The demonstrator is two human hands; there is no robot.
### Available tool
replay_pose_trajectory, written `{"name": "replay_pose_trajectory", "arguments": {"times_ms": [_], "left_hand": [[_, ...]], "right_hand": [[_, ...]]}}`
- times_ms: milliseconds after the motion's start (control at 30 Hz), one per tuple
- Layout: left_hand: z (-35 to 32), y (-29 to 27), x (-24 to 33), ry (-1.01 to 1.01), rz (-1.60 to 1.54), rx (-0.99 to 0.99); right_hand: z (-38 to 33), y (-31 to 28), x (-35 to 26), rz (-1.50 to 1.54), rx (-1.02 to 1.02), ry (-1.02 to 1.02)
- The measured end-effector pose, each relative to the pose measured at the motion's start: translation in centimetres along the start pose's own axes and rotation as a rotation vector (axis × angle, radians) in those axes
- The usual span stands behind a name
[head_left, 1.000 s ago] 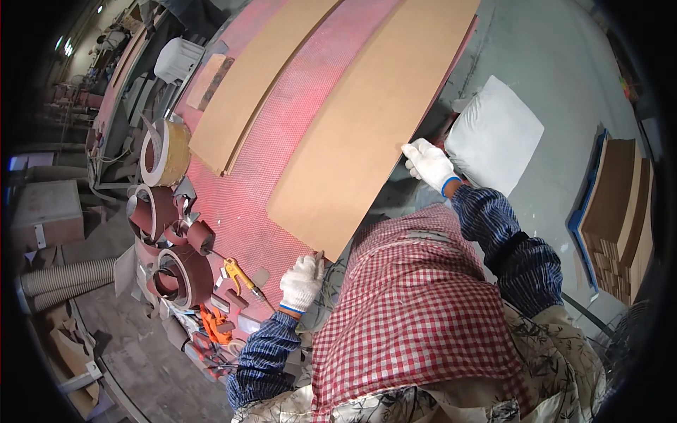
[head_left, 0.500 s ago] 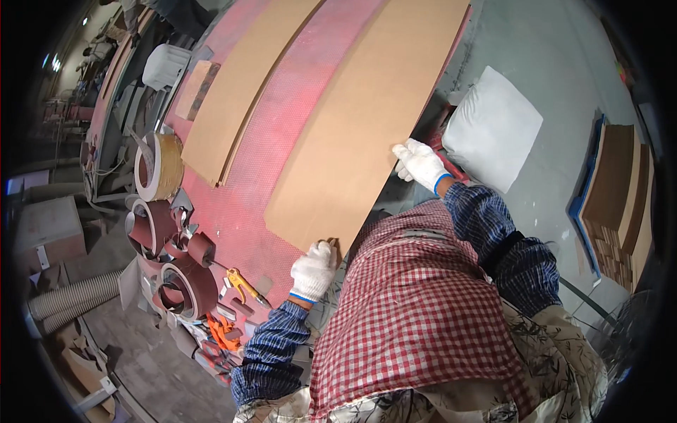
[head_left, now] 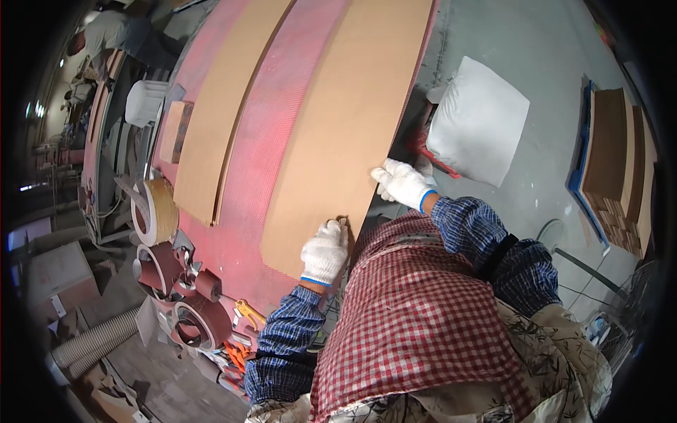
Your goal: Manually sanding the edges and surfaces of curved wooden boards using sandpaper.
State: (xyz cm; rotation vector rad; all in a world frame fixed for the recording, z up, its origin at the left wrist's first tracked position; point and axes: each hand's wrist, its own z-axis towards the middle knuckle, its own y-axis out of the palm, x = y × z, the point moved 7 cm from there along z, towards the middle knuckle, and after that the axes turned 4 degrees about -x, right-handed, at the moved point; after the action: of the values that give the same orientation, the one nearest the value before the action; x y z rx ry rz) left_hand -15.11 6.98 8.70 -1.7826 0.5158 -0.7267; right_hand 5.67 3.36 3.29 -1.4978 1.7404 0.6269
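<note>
A long tan board (head_left: 321,134) with a rounded near corner lies on the pink, mesh-textured tabletop (head_left: 243,247). My left hand (head_left: 325,252), in a white knit glove, is closed at the board's near right end. A small brown bit shows at its fingertips, too hidden to name. Farther along the right edge, my right hand (head_left: 404,185), gloved the same way, has its fingers curled and closed on that edge. To the left, another tan board (head_left: 222,113) lies on at least one more, roughly parallel to the first.
Sandpaper rolls (head_left: 201,321), a tape roll (head_left: 156,211) and a yellow-handled tool (head_left: 250,314) crowd the table's left edge. A white-covered stool (head_left: 479,120) stands to the right. Stacked boards (head_left: 617,169) stand farther right. A person (head_left: 127,39) bends over another bench at far left.
My left hand has moved away from me along the board's near right edge. My right hand stays at the edge. The whole view has shifted a little, bringing more of the other person into sight.
</note>
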Motion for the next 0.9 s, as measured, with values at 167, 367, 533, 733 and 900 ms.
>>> {"name": "replay_pose_trajectory", "arguments": {"times_ms": [167,367,533,733,900], "left_hand": [[3.0,-0.6,1.3,0.015,0.009,-0.016],[6.8,-1.9,2.9,0.074,0.026,-0.024],[11.7,-3.6,5.2,0.135,0.006,0.043],[17.5,-6.4,8.4,0.182,-0.045,0.078],[22.7,-6.9,9.4,0.203,-0.076,0.115]], "right_hand": [[0.4,1.1,1.5,-0.001,-0.059,0.004],[-1.1,3.2,1.4,-0.055,-0.244,0.072],[-2.6,3.8,-0.7,-0.462,-0.341,0.011],[-5.2,4.3,-2.3,-0.397,-0.486,0.07],[-3.3,1.6,-3.4,-0.251,-0.382,0.105]]}}
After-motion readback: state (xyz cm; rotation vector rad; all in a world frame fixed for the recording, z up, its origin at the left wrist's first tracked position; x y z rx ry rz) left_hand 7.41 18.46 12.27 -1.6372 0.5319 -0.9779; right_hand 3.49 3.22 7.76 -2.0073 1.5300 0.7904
